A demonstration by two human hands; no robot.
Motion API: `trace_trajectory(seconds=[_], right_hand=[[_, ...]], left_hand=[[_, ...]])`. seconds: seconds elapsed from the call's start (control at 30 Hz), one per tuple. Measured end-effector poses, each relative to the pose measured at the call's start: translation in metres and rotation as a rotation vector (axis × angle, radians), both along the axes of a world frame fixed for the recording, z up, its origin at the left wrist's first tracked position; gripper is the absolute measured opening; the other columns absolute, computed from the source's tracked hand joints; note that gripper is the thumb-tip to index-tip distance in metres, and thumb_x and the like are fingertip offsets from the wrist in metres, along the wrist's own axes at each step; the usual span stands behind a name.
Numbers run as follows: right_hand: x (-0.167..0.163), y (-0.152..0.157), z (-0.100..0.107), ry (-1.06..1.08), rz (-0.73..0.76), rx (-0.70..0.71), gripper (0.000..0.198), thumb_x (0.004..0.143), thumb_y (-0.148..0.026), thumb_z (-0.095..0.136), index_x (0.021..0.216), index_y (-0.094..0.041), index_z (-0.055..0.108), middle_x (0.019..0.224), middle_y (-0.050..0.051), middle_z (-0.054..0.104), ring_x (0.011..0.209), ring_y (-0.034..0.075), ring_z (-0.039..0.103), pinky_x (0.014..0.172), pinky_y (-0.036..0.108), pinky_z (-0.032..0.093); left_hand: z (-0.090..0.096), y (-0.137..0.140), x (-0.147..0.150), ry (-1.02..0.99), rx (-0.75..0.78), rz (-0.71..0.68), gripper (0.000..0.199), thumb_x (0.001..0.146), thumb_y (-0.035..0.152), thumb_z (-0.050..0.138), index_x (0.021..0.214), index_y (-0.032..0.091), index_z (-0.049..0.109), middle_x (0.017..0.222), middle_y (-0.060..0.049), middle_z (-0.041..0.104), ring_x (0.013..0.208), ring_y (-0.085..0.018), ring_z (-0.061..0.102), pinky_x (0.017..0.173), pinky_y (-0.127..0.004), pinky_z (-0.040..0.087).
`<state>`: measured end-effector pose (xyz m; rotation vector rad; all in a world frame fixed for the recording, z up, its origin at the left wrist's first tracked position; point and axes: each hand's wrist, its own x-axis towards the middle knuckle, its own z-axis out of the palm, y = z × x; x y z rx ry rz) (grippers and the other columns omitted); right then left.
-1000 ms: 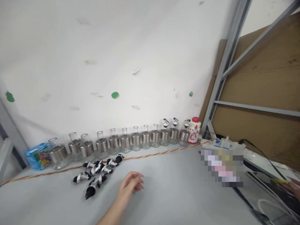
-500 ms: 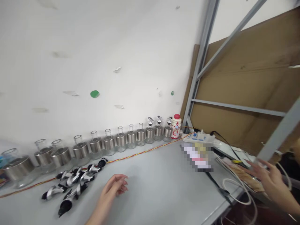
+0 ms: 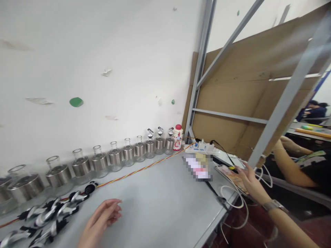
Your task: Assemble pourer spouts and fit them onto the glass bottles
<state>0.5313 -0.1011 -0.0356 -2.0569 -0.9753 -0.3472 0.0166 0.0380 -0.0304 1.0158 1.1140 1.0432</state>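
Observation:
My left hand (image 3: 104,217) hovers over or rests on the grey table, fingers loosely curled, with nothing visible in it. To its left lie several black-and-silver pourer spouts (image 3: 46,215). Behind them stand several glass bottles with steel bands (image 3: 115,156) in a row along the wall; the three at the right end carry pourers (image 3: 160,131). My right hand (image 3: 249,181), a watch on its wrist, reaches out with fingers stretched by a phone (image 3: 229,174) at the table's right side. Whether its fingertips touch the phone I cannot tell.
A white-and-red bottle (image 3: 177,138) ends the row. Nearby are a power strip (image 3: 200,148), a blurred-out item (image 3: 198,167) and white cables (image 3: 241,203). A red-yellow wire (image 3: 144,168) crosses the table. A metal frame (image 3: 281,100) stands right; beyond it, another person's arm (image 3: 287,165) shows.
The view has turned right, so the bottles and pourers have shifted left. My right hand has come closer to the phone; my left hand keeps its loose curl.

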Motion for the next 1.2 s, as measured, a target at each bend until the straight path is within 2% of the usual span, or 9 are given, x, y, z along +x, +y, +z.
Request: trace_trajectory(seconds=[0.07,0.2,0.37,0.53,0.7,0.87,0.97,1.1,1.2], right_hand=[[0.001,0.002,0.0,0.039,0.044,-0.041,0.06,0.082,-0.05,0.03,0.129,-0.012,0.029,0.106,0.016,0.062,0.1,0.026,0.057,0.083,0.032,0.045],[0.002,0.005,0.0,0.169,0.119,-0.078,0.068,0.081,-0.053,0.032,0.133,-0.012,0.019,0.115,0.017,0.056,0.101,0.028,0.056,0.078,0.037,0.049],[0.003,0.005,0.001,0.195,0.12,-0.025,0.068,0.08,-0.054,0.034,0.133,-0.014,0.018,0.118,0.015,0.054,0.103,0.027,0.055,0.082,0.036,0.047],[0.005,0.0,0.001,0.212,0.06,0.012,0.068,0.081,-0.055,0.031,0.133,-0.014,0.019,0.114,0.015,0.057,0.109,0.028,0.05,0.092,0.038,0.039],[0.004,-0.002,0.003,0.228,0.057,0.018,0.069,0.08,-0.055,0.032,0.134,-0.014,0.02,0.113,0.015,0.058,0.107,0.03,0.052,0.091,0.041,0.04],[-0.004,-0.002,0.009,0.268,0.088,0.017,0.072,0.078,-0.055,0.035,0.134,-0.013,0.019,0.111,0.017,0.059,0.09,0.033,0.06,0.08,0.044,0.048],[-0.009,-0.002,0.012,0.284,0.093,-0.008,0.073,0.078,-0.056,0.034,0.135,-0.013,0.017,0.115,0.016,0.057,0.09,0.033,0.06,0.075,0.043,0.051],[-0.008,-0.001,0.011,0.264,0.1,-0.052,0.073,0.078,-0.056,0.035,0.134,-0.012,0.018,0.111,0.015,0.059,0.096,0.032,0.058,0.079,0.041,0.049],[-0.005,0.0,0.008,0.222,0.114,-0.032,0.071,0.079,-0.054,0.035,0.135,-0.014,0.016,0.112,0.014,0.059,0.099,0.03,0.057,0.086,0.04,0.045]], left_hand=[[-0.001,0.001,0.0,0.008,-0.008,0.002,0.04,0.049,0.05,0.07,0.071,0.019,0.063,0.059,0.0,0.062,0.054,-0.016,0.057,0.054,-0.026,0.042],[0.003,0.001,-0.001,0.035,0.003,-0.018,0.038,0.05,0.051,0.069,0.071,0.02,0.064,0.059,-0.001,0.062,0.056,-0.018,0.058,0.056,-0.027,0.044],[0.007,-0.001,-0.002,0.066,0.005,-0.011,0.035,0.051,0.049,0.069,0.071,0.021,0.064,0.062,-0.001,0.062,0.058,-0.019,0.058,0.058,-0.029,0.045],[0.008,-0.001,-0.002,0.072,0.005,-0.008,0.036,0.051,0.05,0.068,0.071,0.021,0.064,0.062,-0.001,0.063,0.059,-0.02,0.059,0.058,-0.029,0.046],[0.009,-0.001,-0.002,0.081,0.003,-0.004,0.037,0.047,0.051,0.069,0.069,0.022,0.063,0.06,-0.001,0.063,0.058,-0.02,0.059,0.057,-0.03,0.047],[0.009,-0.001,-0.002,0.075,0.016,-0.002,0.037,0.049,0.05,0.068,0.071,0.021,0.063,0.061,-0.001,0.062,0.058,-0.019,0.059,0.057,-0.029,0.046],[0.009,-0.002,-0.002,0.064,0.016,-0.013,0.036,0.051,0.05,0.068,0.072,0.021,0.063,0.061,-0.001,0.062,0.058,-0.019,0.058,0.057,-0.028,0.045],[0.008,0.0,-0.001,0.05,-0.002,-0.017,0.035,0.05,0.049,0.069,0.07,0.021,0.063,0.059,-0.001,0.062,0.057,-0.019,0.058,0.055,-0.028,0.044],[0.007,0.001,-0.001,0.043,-0.009,-0.013,0.035,0.049,0.048,0.07,0.069,0.02,0.063,0.058,-0.001,0.062,0.055,-0.018,0.057,0.055,-0.027,0.043]])
